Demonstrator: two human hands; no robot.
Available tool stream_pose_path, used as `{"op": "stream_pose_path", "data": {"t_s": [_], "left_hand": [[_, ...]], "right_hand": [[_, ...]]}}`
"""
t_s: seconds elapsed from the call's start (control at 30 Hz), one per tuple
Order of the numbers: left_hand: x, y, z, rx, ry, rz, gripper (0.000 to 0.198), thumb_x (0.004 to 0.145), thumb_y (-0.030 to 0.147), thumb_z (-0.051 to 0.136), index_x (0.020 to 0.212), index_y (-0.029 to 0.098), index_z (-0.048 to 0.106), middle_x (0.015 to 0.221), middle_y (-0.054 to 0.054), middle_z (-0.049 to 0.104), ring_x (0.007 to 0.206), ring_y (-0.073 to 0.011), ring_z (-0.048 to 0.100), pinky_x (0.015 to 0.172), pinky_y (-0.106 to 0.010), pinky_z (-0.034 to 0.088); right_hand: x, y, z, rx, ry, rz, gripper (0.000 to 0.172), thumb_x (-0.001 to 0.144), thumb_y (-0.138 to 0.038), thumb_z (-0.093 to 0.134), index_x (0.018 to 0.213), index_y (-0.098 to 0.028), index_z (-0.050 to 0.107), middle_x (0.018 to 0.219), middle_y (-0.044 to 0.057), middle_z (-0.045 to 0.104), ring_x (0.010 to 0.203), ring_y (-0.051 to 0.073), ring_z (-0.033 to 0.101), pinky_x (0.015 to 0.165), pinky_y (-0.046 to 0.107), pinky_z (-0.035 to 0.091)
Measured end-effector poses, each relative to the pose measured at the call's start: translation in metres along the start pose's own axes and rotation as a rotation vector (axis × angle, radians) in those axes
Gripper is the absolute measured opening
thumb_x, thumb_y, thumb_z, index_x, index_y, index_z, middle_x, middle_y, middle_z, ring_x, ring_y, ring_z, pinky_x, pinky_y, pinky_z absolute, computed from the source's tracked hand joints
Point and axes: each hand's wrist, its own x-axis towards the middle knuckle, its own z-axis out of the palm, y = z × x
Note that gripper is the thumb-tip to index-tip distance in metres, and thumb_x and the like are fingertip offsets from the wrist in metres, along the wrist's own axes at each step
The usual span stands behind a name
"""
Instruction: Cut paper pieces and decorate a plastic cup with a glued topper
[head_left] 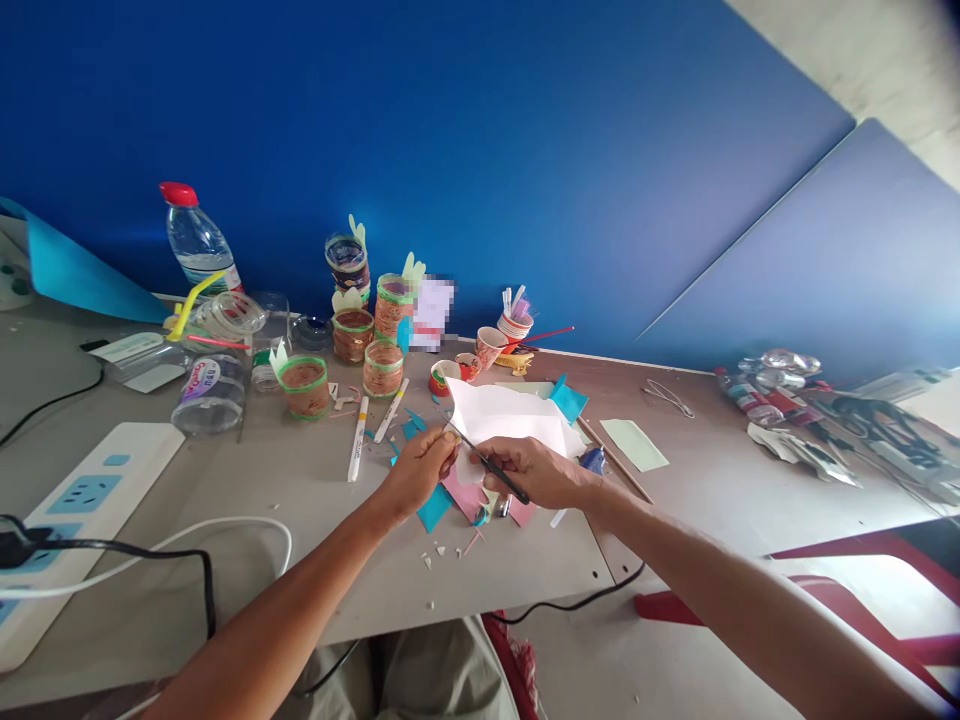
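Observation:
My left hand [424, 468] is closed, its fingertips pinched together at the left edge of a white sheet of paper [517, 415]. In my right hand [536, 470] is a slim, pointed tool with a black handle [508, 482]; the fingers cover much of it, so I cannot tell whether it is scissors or a knife. Its tip reaches to the fingertips of the left hand. Beneath both hands lie pieces of blue paper [435, 508] and pink paper [466, 497].
Several brown-wrapped jars with green rims [305, 387] stand at the back left, near two markers [358, 440]. Further left are a water bottle [196, 240] and a power strip [90, 500]. Paper cups [491, 345] stand behind the sheet; a pale green card [634, 444] lies right.

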Motion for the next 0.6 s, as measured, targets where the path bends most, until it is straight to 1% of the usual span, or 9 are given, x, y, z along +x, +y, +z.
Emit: {"op": "stream_pose_path", "data": {"t_s": [0.17,0.3,0.5,0.6], "left_hand": [[-0.0012,0.0006,-0.0003,-0.015,0.000,-0.029,0.033,0.082,0.045,0.049,0.062,0.020,0.039,0.055,0.006,0.033,0.051,-0.0081,0.029,0.050,-0.023,0.025],[-0.0006,0.0010,-0.0013,0.001,-0.015,-0.026,0.033,0.082,0.044,0.047,0.062,0.020,0.039,0.055,0.006,0.033,0.052,-0.0082,0.028,0.050,-0.023,0.025],[0.0016,-0.0034,-0.0054,0.055,-0.036,-0.036,0.031,0.085,0.041,0.046,0.063,0.020,0.038,0.058,0.006,0.034,0.054,-0.0089,0.030,0.053,-0.024,0.026],[0.0021,-0.0043,-0.0072,0.084,-0.065,-0.033,0.030,0.085,0.041,0.045,0.064,0.020,0.039,0.059,0.006,0.034,0.055,-0.0092,0.030,0.053,-0.024,0.026]], "right_hand": [[0.0022,0.0037,-0.0010,-0.029,-0.001,-0.025,0.021,0.079,-0.028,0.060,0.097,-0.018,0.063,0.062,-0.004,0.055,0.057,0.010,0.047,0.055,0.024,0.040],[0.0031,0.0055,-0.0034,-0.049,-0.011,-0.043,0.021,0.079,-0.028,0.060,0.097,-0.017,0.063,0.063,-0.004,0.054,0.057,0.009,0.044,0.055,0.024,0.039],[0.0002,0.0040,-0.0081,-0.181,0.007,-0.073,0.019,0.078,-0.023,0.062,0.096,-0.019,0.064,0.067,-0.004,0.057,0.059,0.010,0.043,0.057,0.023,0.039],[-0.0021,0.0040,-0.0083,-0.198,0.009,-0.067,0.017,0.078,-0.024,0.062,0.095,-0.019,0.064,0.068,-0.004,0.059,0.060,0.010,0.044,0.057,0.023,0.039]]}}
